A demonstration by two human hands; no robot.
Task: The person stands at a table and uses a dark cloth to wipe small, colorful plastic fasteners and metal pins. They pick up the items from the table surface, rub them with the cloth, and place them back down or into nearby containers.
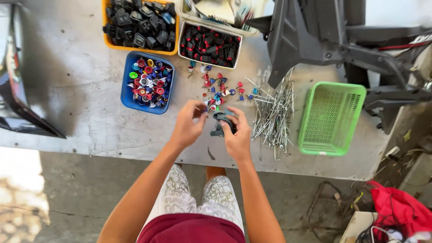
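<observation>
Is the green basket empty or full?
Empty. The green basket sits upright on the table, and its mesh bottom shows bare, with nothing inside; the metal pins lie beside it.

Green basket, blue tray, metal pins on table.

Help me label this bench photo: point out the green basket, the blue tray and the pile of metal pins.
green basket (332,118), head view, mesh floor.
blue tray (125,90), head view, left rim.
pile of metal pins (272,112), head view, middle of the heap.

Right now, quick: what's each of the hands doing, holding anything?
Left hand: fingers pinched together at the small dark part; whether it holds anything cannot be told.
Right hand: closed on that small dark part.
</observation>
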